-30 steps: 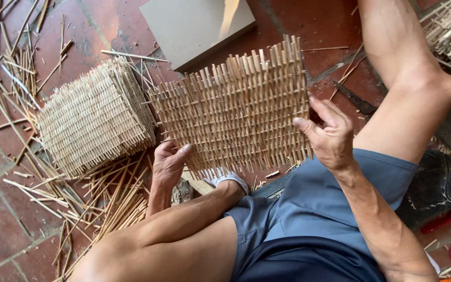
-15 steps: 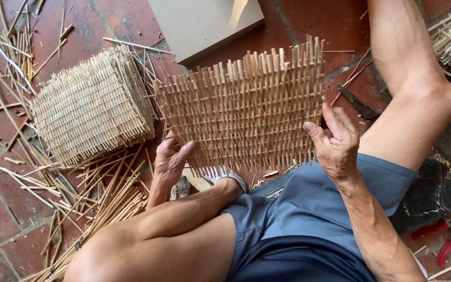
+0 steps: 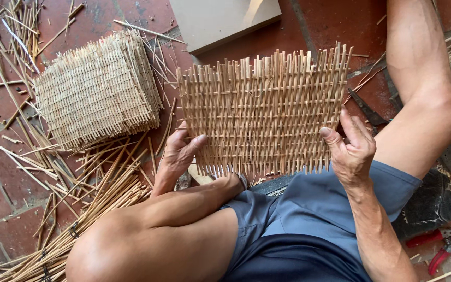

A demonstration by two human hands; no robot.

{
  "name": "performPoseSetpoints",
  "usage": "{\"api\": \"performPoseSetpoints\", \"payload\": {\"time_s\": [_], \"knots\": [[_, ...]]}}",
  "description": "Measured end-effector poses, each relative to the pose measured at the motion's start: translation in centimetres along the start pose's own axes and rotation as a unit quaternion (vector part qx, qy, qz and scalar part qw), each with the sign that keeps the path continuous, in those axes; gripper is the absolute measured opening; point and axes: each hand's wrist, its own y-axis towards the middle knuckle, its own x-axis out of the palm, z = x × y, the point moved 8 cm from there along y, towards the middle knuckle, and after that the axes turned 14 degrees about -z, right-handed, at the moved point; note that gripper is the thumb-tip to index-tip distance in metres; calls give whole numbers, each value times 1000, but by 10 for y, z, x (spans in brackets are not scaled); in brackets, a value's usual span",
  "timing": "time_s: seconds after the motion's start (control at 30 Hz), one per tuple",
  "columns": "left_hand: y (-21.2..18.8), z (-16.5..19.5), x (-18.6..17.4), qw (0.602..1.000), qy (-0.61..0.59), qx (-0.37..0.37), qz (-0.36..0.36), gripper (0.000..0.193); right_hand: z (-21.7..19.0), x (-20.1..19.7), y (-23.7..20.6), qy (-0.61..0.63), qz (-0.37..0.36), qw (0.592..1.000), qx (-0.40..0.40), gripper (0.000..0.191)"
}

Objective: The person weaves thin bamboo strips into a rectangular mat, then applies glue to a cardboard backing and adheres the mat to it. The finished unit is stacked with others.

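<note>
A square woven mat of pale bamboo strips is held flat in front of me, above my lap. My left hand grips its lower left edge, thumb on top. My right hand holds the lower right edge, thumb pressed on the weave. Loose strip ends stick out along the top and bottom of the mat.
A stack of finished woven mats lies on the red tile floor at the left. Loose bamboo sticks are scattered below it. A beige board lies at the top. Red-handled pliers lie at the lower right, near my bare legs.
The mat has shifted slightly right and turned more level in my hands. Both hands keep their hold on its lower edge.
</note>
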Motion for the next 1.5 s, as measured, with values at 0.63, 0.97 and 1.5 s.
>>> {"api": "performPoseSetpoints", "payload": {"time_s": [0.63, 0.97, 1.5], "knots": [[9, -4, -4, 988, 155, 16, 13, 33, 30, 11, -5, 34, -41, 995, 80, 41], [12, 8, 8, 995, 82, 60, 6, 37, 22, 8, 3, 147, -72, 984, 76, 37], [61, 64, 48, 978, -183, -4, -104, 30, 18, -60, -19, 348, 106, 928, 83, 62]]}}
